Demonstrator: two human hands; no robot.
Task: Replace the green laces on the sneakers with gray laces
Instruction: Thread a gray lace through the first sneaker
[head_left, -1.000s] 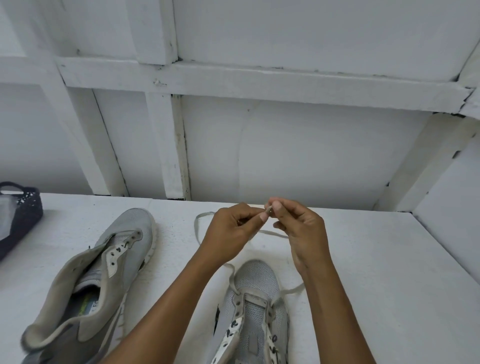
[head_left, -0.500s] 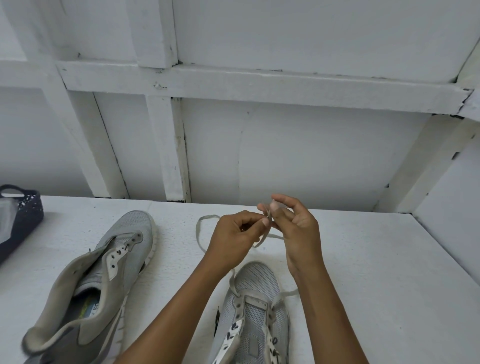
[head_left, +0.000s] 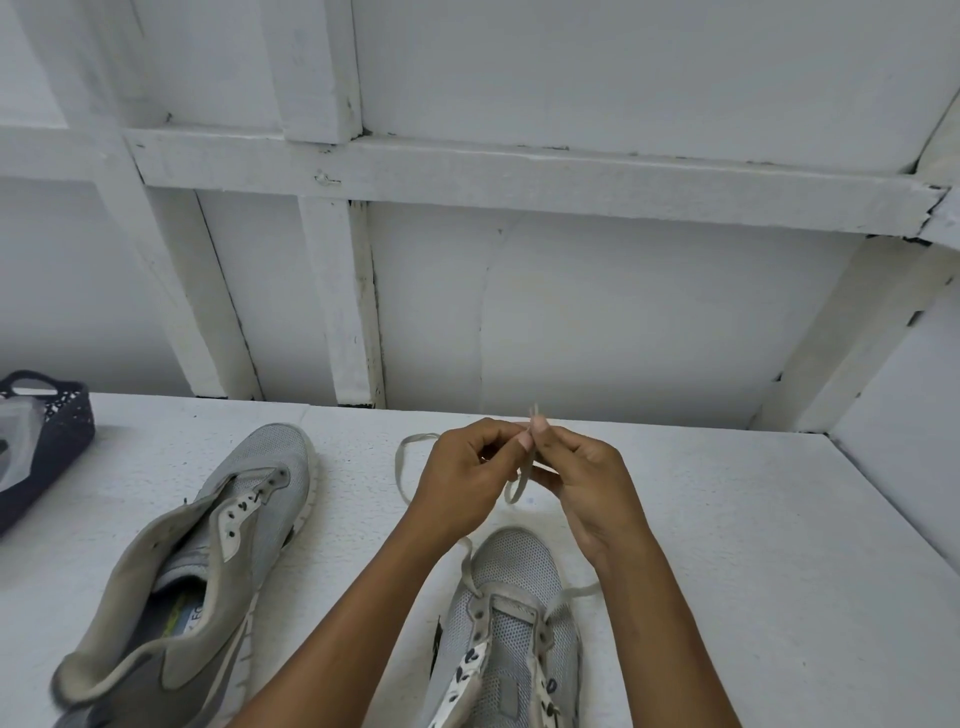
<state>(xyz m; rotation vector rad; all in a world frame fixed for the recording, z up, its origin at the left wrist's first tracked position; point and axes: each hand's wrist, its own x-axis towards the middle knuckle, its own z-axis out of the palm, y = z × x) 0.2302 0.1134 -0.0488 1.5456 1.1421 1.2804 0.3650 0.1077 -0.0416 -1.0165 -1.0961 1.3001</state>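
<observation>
Both hands pinch the two gray lace (head_left: 523, 475) ends together above the near sneaker (head_left: 511, 613): left hand (head_left: 462, 480), right hand (head_left: 587, 488). Lace runs only through its bottom eyelets; upper eyelets remain. Far sneaker (head_left: 208, 561) sits unlaced on the table (head_left: 727, 519); no green laces visible.

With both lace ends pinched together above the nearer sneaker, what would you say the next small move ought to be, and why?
Probably lower one end and feed it into the next open eyelet. Both hands, left hand and right hand, hold the gray lace tips side by side, seemingly evening them, while the lace passes only through the lowest eyelets of the nearer sneaker; the higher ones look empty.
</observation>
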